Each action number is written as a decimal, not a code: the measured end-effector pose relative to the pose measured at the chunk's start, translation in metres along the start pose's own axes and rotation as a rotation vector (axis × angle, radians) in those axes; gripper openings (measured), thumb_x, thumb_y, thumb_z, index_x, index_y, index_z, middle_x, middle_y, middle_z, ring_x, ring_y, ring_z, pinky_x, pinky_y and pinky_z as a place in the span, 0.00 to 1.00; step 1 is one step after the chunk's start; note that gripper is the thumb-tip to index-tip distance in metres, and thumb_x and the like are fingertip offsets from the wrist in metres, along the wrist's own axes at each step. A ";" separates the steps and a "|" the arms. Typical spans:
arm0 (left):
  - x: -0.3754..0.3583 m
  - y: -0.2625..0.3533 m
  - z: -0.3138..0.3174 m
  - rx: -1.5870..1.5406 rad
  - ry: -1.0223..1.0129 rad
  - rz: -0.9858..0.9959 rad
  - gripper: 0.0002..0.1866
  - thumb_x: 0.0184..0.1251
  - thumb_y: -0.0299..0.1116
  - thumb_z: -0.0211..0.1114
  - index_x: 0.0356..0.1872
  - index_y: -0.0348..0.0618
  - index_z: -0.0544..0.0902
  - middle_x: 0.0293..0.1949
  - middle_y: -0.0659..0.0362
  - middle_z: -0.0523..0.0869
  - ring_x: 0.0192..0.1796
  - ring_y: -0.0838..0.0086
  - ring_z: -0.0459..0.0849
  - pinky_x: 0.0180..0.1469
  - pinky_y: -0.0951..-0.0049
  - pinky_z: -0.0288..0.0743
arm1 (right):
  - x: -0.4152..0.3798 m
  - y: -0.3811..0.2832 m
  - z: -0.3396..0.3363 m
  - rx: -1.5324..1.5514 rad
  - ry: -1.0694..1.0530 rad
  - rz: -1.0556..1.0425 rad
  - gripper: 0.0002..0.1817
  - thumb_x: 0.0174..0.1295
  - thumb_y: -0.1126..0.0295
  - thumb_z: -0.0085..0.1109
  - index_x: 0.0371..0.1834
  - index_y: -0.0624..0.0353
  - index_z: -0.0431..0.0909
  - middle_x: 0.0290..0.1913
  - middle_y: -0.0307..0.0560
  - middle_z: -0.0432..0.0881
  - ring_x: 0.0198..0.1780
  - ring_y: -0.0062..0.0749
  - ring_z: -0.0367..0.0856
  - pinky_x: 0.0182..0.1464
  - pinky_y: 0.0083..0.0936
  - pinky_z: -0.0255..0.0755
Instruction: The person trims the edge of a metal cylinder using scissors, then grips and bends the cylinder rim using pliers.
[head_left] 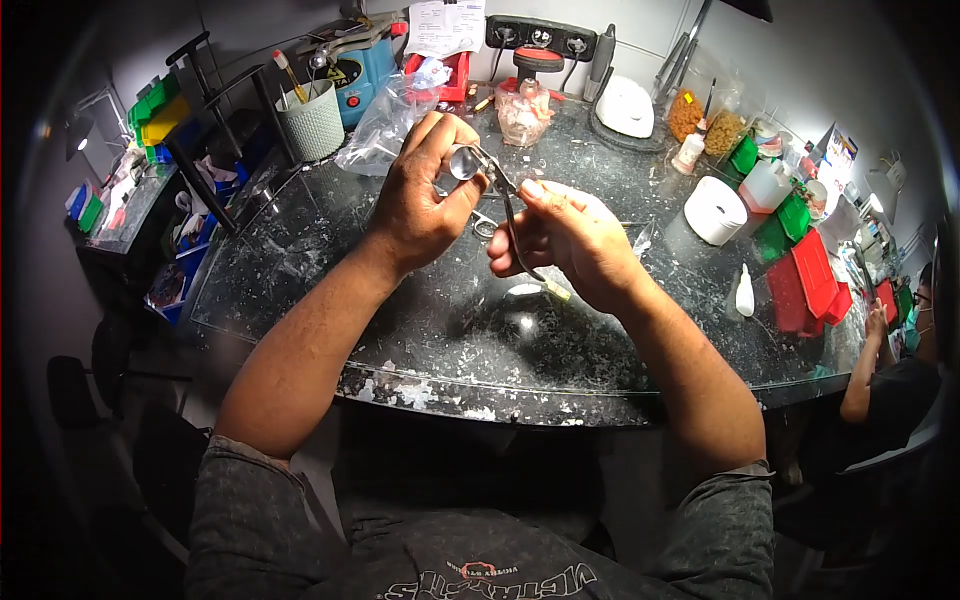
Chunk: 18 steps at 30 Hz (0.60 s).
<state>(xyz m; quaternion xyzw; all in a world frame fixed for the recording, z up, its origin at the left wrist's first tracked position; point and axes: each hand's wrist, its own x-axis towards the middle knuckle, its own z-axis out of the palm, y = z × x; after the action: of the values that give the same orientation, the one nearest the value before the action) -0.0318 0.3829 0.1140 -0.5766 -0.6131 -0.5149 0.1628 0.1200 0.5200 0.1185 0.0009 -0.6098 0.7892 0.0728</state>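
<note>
My left hand (pixel 420 195) is closed round a small piece with a shiny, round metal face (pixel 464 162), most of it hidden by the fingers. In my right hand (pixel 585 240) is a pair of dark metal pliers (pixel 514 225), held by the long curved handles. The jaws of the pliers meet the piece beside my left fingertips, above the worktable. A metal ring (pixel 484 228) shows between the two hands. Under my right hand, a small yellowish-white item (pixel 556 290) lies on the tabletop.
The dark, stained worktable (pixel 420 330) curves along its front edge. At the back stand a woven pot (pixel 312 125), a blue machine (pixel 370 75), and a clear plastic bag (pixel 385 140). A white roll (pixel 715 210), small bottle (pixel 745 292) and red bins (pixel 818 270) are right, near another person (pixel 890 390).
</note>
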 end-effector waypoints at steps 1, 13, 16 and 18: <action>0.000 0.000 -0.001 0.000 0.001 -0.001 0.06 0.62 0.25 0.59 0.38 0.38 0.72 0.37 0.59 0.72 0.42 0.76 0.75 0.48 0.74 0.72 | 0.001 0.002 -0.002 -0.022 0.007 -0.015 0.19 0.74 0.53 0.50 0.44 0.62 0.73 0.36 0.54 0.83 0.36 0.38 0.85 0.44 0.37 0.83; 0.001 0.000 -0.003 -0.069 -0.045 -0.056 0.06 0.63 0.27 0.60 0.36 0.40 0.71 0.35 0.62 0.71 0.39 0.79 0.72 0.44 0.76 0.69 | 0.003 0.005 -0.002 -0.040 0.015 -0.058 0.17 0.74 0.54 0.53 0.39 0.59 0.73 0.33 0.49 0.83 0.32 0.31 0.84 0.40 0.29 0.82; 0.001 -0.002 -0.001 -0.064 0.005 -0.010 0.09 0.57 0.25 0.64 0.36 0.40 0.73 0.34 0.60 0.73 0.34 0.75 0.73 0.39 0.74 0.68 | 0.003 0.005 -0.003 -0.024 0.034 -0.054 0.17 0.75 0.55 0.51 0.43 0.60 0.74 0.37 0.53 0.85 0.37 0.36 0.87 0.46 0.33 0.84; 0.002 0.001 -0.003 -0.057 -0.012 -0.058 0.09 0.56 0.25 0.65 0.35 0.40 0.73 0.33 0.60 0.73 0.34 0.75 0.73 0.38 0.74 0.68 | 0.003 0.005 -0.004 -0.025 0.011 -0.038 0.16 0.76 0.57 0.49 0.48 0.61 0.74 0.40 0.56 0.85 0.40 0.39 0.88 0.49 0.36 0.83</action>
<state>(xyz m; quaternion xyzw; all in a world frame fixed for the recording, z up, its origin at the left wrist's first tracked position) -0.0324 0.3813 0.1168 -0.5660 -0.6157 -0.5333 0.1273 0.1166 0.5229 0.1127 0.0072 -0.6192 0.7798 0.0913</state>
